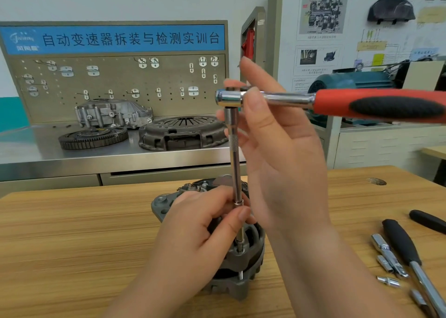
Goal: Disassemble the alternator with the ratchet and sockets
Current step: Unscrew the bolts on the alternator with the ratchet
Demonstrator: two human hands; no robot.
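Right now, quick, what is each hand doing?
Left hand: pinches the extension bar just above the alternator.
Right hand: holds the ratchet at its head.

The scene was recorded by one wide-angle camera worn at head height, faced forward and tilted down over the light wooden table (72,233). The left hand (200,233) and right hand (277,153) were framed close up at the centre, where the slim chrome extension bar (234,163) stood upright over the grey metal alternator (243,262). The red-and-black-handled chrome ratchet (337,101) was cut off by the right edge. The beige pegboard (115,83) was seen well behind, at upper left.
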